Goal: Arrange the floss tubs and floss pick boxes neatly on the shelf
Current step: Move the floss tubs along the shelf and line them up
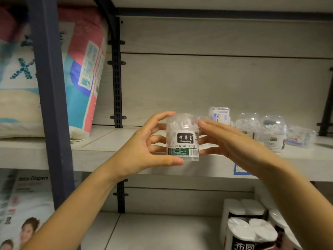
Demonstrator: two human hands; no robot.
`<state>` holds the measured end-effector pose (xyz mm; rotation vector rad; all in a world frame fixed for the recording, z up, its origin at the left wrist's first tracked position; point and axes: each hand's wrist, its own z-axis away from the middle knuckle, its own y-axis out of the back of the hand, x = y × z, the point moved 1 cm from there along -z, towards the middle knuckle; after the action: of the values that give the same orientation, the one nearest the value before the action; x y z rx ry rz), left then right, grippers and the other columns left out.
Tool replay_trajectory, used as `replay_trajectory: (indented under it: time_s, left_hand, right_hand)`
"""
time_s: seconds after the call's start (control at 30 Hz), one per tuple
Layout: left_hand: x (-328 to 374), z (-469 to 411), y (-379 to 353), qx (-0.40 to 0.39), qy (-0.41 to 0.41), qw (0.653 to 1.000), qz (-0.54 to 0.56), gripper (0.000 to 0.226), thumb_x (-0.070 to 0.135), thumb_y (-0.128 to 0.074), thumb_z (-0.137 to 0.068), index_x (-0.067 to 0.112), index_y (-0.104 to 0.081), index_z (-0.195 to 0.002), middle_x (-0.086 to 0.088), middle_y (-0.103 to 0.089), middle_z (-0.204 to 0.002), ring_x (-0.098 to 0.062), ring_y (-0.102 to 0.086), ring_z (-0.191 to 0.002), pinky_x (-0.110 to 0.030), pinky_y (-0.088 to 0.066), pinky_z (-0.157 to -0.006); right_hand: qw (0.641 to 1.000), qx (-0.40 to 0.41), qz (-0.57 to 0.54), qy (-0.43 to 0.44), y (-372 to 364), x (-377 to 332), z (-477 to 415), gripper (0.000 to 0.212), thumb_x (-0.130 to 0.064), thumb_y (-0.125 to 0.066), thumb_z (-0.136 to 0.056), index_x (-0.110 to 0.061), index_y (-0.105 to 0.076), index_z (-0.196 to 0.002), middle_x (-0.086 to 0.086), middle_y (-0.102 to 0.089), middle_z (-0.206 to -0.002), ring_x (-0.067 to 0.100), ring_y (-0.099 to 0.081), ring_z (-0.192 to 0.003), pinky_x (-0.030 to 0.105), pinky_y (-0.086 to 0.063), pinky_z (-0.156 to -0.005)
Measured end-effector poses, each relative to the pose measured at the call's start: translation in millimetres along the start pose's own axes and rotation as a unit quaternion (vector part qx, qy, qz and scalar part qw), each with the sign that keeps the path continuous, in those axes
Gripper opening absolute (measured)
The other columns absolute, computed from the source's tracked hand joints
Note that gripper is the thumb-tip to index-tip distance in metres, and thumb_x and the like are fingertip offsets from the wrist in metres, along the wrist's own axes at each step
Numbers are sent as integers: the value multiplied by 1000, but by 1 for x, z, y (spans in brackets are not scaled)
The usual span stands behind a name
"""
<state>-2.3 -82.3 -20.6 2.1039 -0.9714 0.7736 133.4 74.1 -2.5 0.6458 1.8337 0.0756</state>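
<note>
A clear floss tub (pixel 182 138) with a black and green "DENTAL FLOSS" label is held upright in the air in front of the middle shelf (pixel 111 141). My left hand (pixel 144 147) grips it, thumb under its base and fingers curled behind. My right hand (pixel 232 141) touches its right side with fingers nearly straight. On the shelf to the right stand two more domed floss tubs (pixel 247 125) (pixel 273 134), a clear floss pick box (pixel 219 115) standing upright behind, and another floss pick box (pixel 301 137) lying flat at the far right.
Diaper packs (pixel 82 69) fill the bay to the left, beyond a dark upright post (pixel 50 98). Paper rolls (pixel 250 230) stand on the lower shelf at right. A blue price tag (pixel 240 170) sticks to the shelf's front edge.
</note>
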Motion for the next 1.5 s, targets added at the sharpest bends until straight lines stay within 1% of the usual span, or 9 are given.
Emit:
replay_trajectory:
  time_s: [0.13, 0.33, 0.57, 0.67, 0.9, 1.17, 1.27, 1.4, 1.5]
  left_hand:
    - [-2, -6, -7, -1, -8, 1000, -9, 94, 17, -86, -53, 39, -41, -132, 4, -53, -129, -18, -63, -110, -35, -54, -88]
    - [0, -27, -41, -26, -35, 998, -48, 94, 19, -88, -57, 47, -39, -131, 15, -52, -129, -9, -60, -113, -22, -52, -87]
    - [12, -67, -93, -34, 26, 998, 54, 36, 32, -60, -80, 27, -58, -116, -2, -67, -112, -11, -66, -99, -21, -55, -73]
    - [18, -87, -123, -8, 38, 999, 34, 41, 37, -57, -74, 16, -61, -109, -7, -70, -103, -11, -66, -89, -21, -57, -70]
    - [32, -127, -217, 14, 0, 1000, -4, 38, 35, -60, -73, 20, -62, -108, 1, -72, -99, -7, -68, -89, -17, -55, -73]
    - [48, -207, -345, 5, -11, 1000, -4, 41, 37, -61, -77, 21, -55, -115, 3, -67, -109, -6, -65, -96, -20, -54, -77]
    - [48, -238, -379, -24, -2, 999, -40, 32, 35, -54, -89, 21, -52, -117, 5, -61, -112, -8, -60, -104, -28, -52, -89]
    - [38, -275, -401, 5, -8, 987, -159, 35, 35, -35, -99, 12, -58, -112, -1, -63, -108, -17, -56, -106, -35, -44, -97]
    - [21, -296, -409, 24, -12, 965, -260, 32, 27, -43, -97, 11, -59, -120, -9, -60, -124, -19, -54, -110, -24, -37, -96]
  right_hand:
    - [998, 40, 45, 28, -7, 1, 13, 38, -42, -55, -77, -34, -54, -115, -3, -66, -112, 8, -63, -101, 28, -54, -87]
    - [984, 138, 101, 53, 16, 10, 27, 58, -59, -60, -73, -34, -51, -124, -8, -66, -113, 5, -65, -99, 38, -52, -90]
    - [981, 166, 92, 23, 72, 17, 54, 61, -60, -58, -65, -28, -56, -117, -6, -70, -105, 5, -66, -93, 24, -54, -78]
    - [982, 163, 91, 22, 98, 22, 68, 55, -58, -54, -66, -29, -55, -113, -9, -69, -99, -2, -66, -89, 18, -54, -77]
    - [976, 151, 153, 48, 193, 40, 107, 53, -56, -57, -77, -33, -49, -125, -10, -61, -117, 5, -64, -98, 33, -54, -87]
    - [958, 169, 226, 56, 331, 44, 157, 60, -61, -62, -66, -43, -47, -122, -25, -56, -112, -8, -55, -101, 15, -45, -78]
    - [954, 169, 247, 30, 373, 44, 167, 65, -59, -63, -64, -39, -46, -124, -28, -52, -107, -6, -54, -99, 17, -45, -79]
    - [949, 196, 247, -15, 417, 53, 172, 66, -45, -65, -75, -26, -40, -133, -14, -49, -113, -3, -52, -91, 14, -42, -68]
    - [935, 213, 277, -65, 441, 66, 168, 65, -37, -65, -80, -18, -35, -135, -3, -50, -121, 10, -53, -95, 16, -44, -69]
